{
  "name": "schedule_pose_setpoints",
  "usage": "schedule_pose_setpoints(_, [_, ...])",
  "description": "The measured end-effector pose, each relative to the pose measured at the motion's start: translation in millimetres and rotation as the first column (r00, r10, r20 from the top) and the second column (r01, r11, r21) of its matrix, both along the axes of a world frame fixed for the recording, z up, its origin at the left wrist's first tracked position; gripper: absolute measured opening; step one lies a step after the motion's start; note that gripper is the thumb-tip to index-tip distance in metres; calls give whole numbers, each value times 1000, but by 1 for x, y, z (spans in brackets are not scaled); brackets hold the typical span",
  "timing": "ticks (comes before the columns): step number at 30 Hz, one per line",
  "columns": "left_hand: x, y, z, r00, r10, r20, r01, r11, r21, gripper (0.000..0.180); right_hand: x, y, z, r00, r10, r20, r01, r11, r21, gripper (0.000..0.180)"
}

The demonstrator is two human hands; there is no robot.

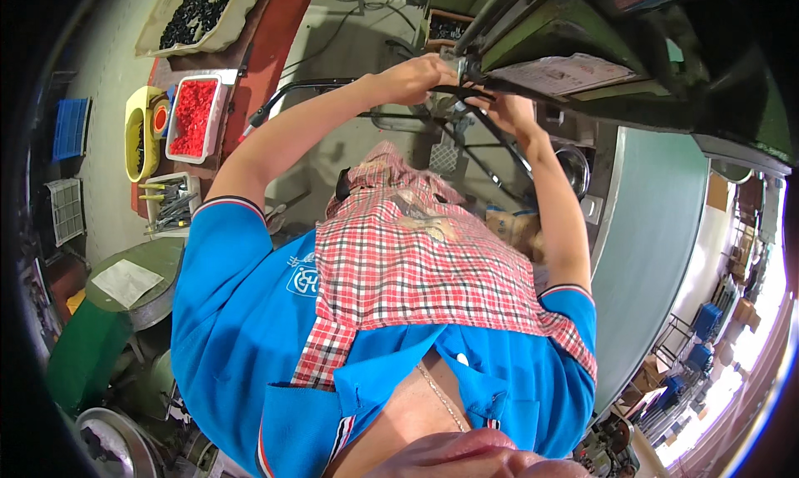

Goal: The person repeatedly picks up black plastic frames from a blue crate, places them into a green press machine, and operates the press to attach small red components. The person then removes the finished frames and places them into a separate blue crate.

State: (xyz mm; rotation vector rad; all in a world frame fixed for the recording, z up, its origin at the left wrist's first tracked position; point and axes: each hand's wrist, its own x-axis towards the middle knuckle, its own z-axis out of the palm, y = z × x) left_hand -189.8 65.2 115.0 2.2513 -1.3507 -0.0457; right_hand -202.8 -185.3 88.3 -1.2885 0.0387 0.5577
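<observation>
A black tubular metal frame (325,84) lies crosswise under the head of a dark green machine (533,49). My left hand (414,78) is closed on the frame's upper tube, close to the machine's small metal tooling (463,67). On the other side of that tooling my right hand (509,112) is closed around part of the same frame, its fingertips partly hidden behind the tubes. The frame's left end reaches past my left forearm, and further bent tubes run down to the right.
To the left are a white tray of red parts (194,118), a beige tray of black parts (200,16), a yellow container (140,136) and a tray of tools (172,203). A round green stool (137,282) bears paper. A green panel (657,228) stands at right.
</observation>
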Motion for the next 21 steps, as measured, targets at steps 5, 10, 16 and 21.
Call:
schedule_pose_setpoints(5, [-7,-5,-5,993,52,108,-57,997,47,44,-3,0,20,726,575,378,-6,555,-832,32])
schedule_pose_setpoints(10, [-8,-13,-7,988,109,106,-127,976,177,52,6,-15,3,749,531,396,-26,621,-783,38])
schedule_pose_setpoints(16, [-7,-1,-9,962,142,233,-153,988,32,44,-23,-12,21,648,705,288,245,165,-955,28])
schedule_pose_setpoints(21, [-46,75,8,895,436,95,-446,870,209,35,-110,-20,42,593,442,673,705,118,-699,30])
